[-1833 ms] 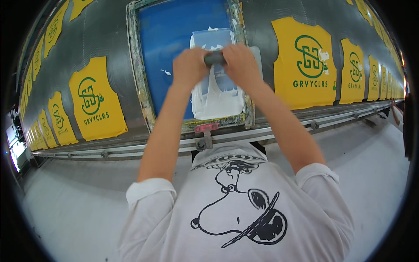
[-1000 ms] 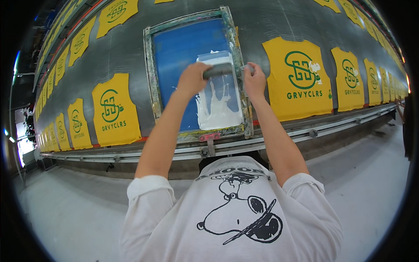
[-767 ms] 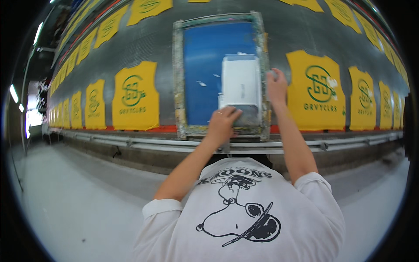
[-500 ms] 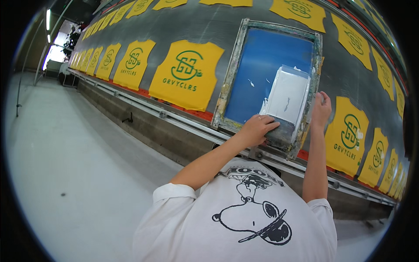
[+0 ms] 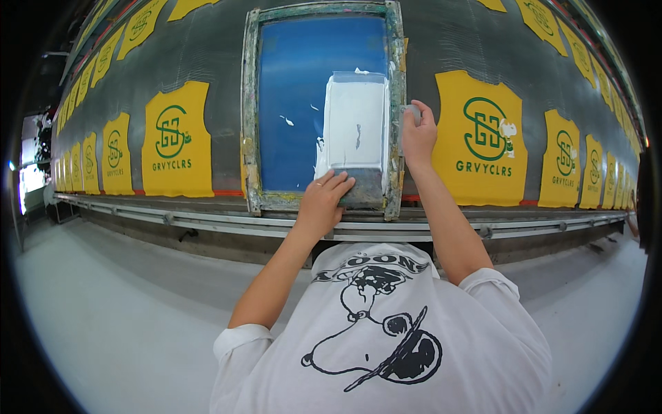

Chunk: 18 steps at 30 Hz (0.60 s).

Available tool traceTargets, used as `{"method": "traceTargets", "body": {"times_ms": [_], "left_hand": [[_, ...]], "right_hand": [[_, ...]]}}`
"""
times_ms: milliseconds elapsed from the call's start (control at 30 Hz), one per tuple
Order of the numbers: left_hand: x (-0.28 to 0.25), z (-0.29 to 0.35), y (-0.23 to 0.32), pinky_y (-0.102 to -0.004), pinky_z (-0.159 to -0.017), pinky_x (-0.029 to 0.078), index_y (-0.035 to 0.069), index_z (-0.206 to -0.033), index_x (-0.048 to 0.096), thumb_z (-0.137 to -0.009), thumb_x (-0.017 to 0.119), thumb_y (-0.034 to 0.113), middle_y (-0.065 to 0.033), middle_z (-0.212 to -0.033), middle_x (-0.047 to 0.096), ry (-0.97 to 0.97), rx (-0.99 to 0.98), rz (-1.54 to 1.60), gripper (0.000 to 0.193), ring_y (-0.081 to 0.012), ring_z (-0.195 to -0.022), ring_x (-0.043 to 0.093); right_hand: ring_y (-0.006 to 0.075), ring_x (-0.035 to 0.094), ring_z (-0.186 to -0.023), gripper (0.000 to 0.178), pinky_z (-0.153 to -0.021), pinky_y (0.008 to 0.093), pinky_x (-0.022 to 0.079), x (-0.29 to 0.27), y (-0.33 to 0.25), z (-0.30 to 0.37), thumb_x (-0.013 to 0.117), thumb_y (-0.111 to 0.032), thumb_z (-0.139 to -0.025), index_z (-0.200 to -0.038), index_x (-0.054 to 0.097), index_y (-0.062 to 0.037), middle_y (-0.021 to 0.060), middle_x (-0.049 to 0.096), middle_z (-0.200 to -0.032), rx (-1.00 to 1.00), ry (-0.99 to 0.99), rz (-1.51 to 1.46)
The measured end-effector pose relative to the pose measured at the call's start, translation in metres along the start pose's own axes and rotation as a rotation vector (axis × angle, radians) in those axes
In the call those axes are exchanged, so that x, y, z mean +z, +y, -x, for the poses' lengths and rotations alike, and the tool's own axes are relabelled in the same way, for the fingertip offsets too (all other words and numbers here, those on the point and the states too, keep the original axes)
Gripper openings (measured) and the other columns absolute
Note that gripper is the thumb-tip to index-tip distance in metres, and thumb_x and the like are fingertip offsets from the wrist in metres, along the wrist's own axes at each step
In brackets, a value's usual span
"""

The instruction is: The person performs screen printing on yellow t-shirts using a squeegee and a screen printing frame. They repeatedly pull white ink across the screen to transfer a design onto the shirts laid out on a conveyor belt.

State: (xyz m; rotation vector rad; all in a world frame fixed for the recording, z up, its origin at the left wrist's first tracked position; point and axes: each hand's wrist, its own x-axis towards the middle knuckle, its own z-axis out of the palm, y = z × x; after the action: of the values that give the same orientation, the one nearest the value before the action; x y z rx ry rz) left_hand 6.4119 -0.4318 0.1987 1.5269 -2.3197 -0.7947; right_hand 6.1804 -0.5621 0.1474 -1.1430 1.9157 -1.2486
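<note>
A screen-printing frame [image 5: 251,131] with paint-stained edges and a blue mesh [image 5: 289,76] lies on the long table in front of me. On its right part is a pale rectangle of white ink [image 5: 355,124] bordered by clear film, with a dark grey strip [image 5: 364,188] below it. My left hand [image 5: 325,200] rests at the left end of that strip, fingers stretched out over it. Beside the frame's right edge, my right hand [image 5: 420,141] is closed on a small grey translucent piece [image 5: 413,113], whose kind I cannot make out.
Yellow sleeveless fabric pieces [image 5: 476,186] printed in green lie in rows on the dark table [image 5: 224,90]. The piece right of the frame also bears a white print. A metal rail [image 5: 207,216] runs along the table's near edge, above a pale floor [image 5: 103,297].
My view has turned, so the frame now stands nearly straight ahead instead of tilted. Both hands keep about the same places on and beside it. The grey piece in my right hand now shows.
</note>
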Motion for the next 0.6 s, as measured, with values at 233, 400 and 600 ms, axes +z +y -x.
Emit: {"method": "traceTargets", "body": {"times_ms": [233, 400, 600], "left_hand": [[-0.064, -0.069, -0.043, -0.0457, -0.081, 0.055, 0.013, -0.116, 0.073, -0.082, 0.075, 0.020, -0.0152, -0.104, 0.073, -0.182, 0.017, 0.062, 0.035, -0.0367, -0.094, 0.069], [-0.085, -0.154, -0.061, -0.0443, -0.080, 0.055, 0.014, -0.117, 0.073, -0.085, 0.075, 0.023, -0.0137, -0.104, 0.073, -0.201, 0.045, -0.022, 0.033, -0.0350, -0.096, 0.069], [-0.098, -0.225, -0.080, -0.0413, -0.079, 0.054, 0.014, -0.118, 0.074, -0.087, 0.074, 0.023, -0.0126, -0.102, 0.075, -0.216, -0.021, -0.013, 0.033, -0.0313, -0.093, 0.070]], "right_hand": [[0.0359, 0.072, -0.092, 0.038, -0.083, 0.0441, 0.054, 0.028, -0.014, 0.012, 0.063, -0.029, -0.092, -0.125, 0.064, -0.0107, 0.0198, 0.073, -0.101, 0.009, 0.003, 0.213], [0.0345, 0.073, -0.090, 0.039, -0.082, 0.0436, 0.055, 0.029, -0.008, 0.008, 0.065, -0.030, -0.092, -0.126, 0.062, -0.0125, 0.0189, 0.074, -0.099, 0.045, -0.010, 0.243], [0.0320, 0.073, -0.086, 0.038, -0.080, 0.0421, 0.055, 0.028, -0.011, 0.011, 0.066, -0.030, -0.092, -0.126, 0.062, -0.0123, 0.0172, 0.074, -0.095, 0.083, -0.030, 0.240]]}}
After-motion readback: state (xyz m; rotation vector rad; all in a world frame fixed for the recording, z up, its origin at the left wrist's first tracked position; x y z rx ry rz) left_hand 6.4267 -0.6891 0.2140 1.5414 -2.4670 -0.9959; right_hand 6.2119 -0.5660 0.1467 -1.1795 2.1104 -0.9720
